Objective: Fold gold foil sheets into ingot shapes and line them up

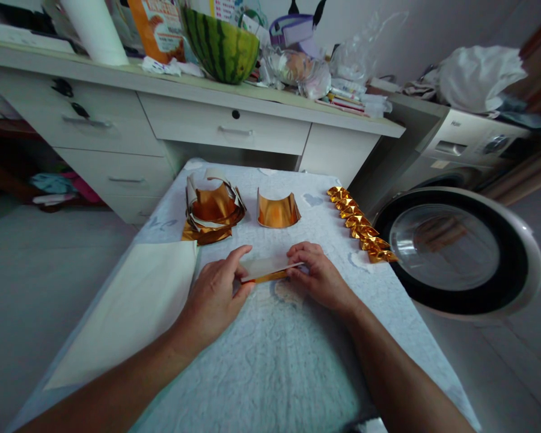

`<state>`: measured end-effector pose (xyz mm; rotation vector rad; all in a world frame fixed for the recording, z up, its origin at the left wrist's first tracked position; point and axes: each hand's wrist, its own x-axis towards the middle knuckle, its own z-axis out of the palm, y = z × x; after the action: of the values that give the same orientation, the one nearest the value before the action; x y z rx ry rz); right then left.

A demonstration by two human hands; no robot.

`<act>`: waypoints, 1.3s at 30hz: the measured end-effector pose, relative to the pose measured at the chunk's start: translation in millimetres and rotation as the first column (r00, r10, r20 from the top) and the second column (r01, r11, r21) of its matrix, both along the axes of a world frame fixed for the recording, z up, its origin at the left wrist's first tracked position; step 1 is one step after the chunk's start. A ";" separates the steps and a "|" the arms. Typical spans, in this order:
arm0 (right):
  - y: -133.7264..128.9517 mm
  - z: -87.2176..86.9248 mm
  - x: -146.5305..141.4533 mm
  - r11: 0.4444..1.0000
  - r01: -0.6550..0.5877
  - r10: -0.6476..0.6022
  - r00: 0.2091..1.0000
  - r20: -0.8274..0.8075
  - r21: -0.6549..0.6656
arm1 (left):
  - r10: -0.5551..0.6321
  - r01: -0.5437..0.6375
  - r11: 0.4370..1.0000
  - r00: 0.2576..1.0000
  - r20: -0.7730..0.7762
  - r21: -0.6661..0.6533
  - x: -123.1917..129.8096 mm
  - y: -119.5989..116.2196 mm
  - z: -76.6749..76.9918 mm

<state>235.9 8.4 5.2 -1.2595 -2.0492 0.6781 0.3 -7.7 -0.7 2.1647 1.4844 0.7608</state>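
Between my two hands is a sheet of gold foil paper (pixel 270 267), its white back facing up and a gold strip showing along the near edge. My left hand (pixel 225 281) pinches its left end between thumb and fingers. At the right end, my right hand (pixel 313 270) grips with curled fingers. Just beyond them a single curved gold sheet (pixel 278 211) stands on the cloth. Left of it lies a pile of curled gold foil sheets (pixel 214 207). A row of folded gold foil pieces (pixel 358 224) runs along the right side.
A cream paper sheet (pixel 130 307) lies at the left of the cloth-covered table (pixel 261 367). Behind it, a desk (pixel 270 123) carries a cut watermelon (pixel 220 45), a paper roll (pixel 94 30) and plastic bags. At right, a washing machine's round door (pixel 520 252) hangs open beside the table.
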 end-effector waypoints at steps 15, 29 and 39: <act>-6.3 6.7 -8.1 0.847 -0.248 -0.149 0.738 -0.658 -0.470 | 0.197 0.067 0.936 0.710 0.676 -0.344 5.2 1.8 10.9; -4.9 -6.5 -18.7 0.819 -0.152 -0.359 0.617 -0.700 -0.553 | 0.016 -0.062 0.960 0.986 0.169 0.274 6.6 -9.7 12.5; -13.2 -5.8 -28.5 0.823 -0.302 -0.210 0.624 -0.753 -0.480 | -0.111 0.102 0.993 0.983 0.147 0.065 18.9 -20.2 7.0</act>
<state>207.4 -4.8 -0.6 -0.9067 -1.1401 1.6387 19.1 -27.9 6.2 2.1565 1.2758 0.9165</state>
